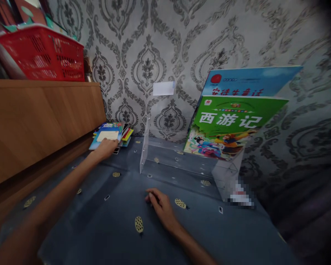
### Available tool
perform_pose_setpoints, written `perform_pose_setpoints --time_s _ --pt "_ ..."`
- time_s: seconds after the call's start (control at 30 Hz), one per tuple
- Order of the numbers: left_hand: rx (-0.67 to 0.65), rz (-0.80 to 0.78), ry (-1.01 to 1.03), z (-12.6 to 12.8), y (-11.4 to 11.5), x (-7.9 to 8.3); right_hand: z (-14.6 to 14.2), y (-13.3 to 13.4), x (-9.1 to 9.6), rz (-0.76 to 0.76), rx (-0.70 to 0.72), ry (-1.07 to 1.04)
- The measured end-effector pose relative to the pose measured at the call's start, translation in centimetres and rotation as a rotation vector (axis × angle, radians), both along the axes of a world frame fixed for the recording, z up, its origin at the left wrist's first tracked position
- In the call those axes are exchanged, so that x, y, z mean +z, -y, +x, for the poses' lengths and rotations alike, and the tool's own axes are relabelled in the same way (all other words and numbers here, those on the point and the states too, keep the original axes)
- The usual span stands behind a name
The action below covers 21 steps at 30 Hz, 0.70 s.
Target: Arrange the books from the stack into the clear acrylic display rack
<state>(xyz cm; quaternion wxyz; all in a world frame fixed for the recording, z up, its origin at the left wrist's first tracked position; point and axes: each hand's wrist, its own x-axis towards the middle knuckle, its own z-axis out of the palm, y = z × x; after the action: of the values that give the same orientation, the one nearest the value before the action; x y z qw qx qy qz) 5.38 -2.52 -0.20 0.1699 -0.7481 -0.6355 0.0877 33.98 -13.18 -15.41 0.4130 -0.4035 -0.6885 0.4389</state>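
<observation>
My left hand (pixel 106 148) reaches out to a stack of colourful books (pixel 111 134) lying by the wall, its fingers closed on the near edge of the top blue book. My right hand (pixel 161 206) rests on the blue patterned cloth (pixel 121 221) with its fingers curled loosely and nothing in them. A clear acrylic book stand (pixel 165 162) stands beyond the right hand. In its right end lean a green book (pixel 231 125) and, behind it, a blue book (pixel 251 81).
A wooden headboard (pixel 38 117) runs along the left, with a red plastic basket (pixel 42 53) on top. Patterned grey wallpaper (pixel 154 44) backs the scene. A small blurred patch (pixel 239 195) lies at the stand's right foot.
</observation>
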Motion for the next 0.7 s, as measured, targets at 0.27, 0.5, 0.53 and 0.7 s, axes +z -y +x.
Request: perform_pose_setpoints --time_s 0.27,0.5,0.53,0.7 --pt "-0.103 -0.188 -0.009 3.8 8.7 -4.0 -0.3 -0.4 -0.5 -0.007 -0.016 -0.076" --pt "-0.449 -0.414 -0.058 9.0 16.4 -4.9 -0.3 -0.3 -0.4 -0.038 -0.016 -0.094" --pt "-0.480 -0.445 -0.081 9.8 17.2 -4.8 -0.3 -0.3 -0.3 -0.039 -0.020 -0.095" --pt "-0.541 -0.505 -0.087 11.9 20.8 -5.5 -0.2 0.0 -0.2 -0.023 -0.018 -0.071"
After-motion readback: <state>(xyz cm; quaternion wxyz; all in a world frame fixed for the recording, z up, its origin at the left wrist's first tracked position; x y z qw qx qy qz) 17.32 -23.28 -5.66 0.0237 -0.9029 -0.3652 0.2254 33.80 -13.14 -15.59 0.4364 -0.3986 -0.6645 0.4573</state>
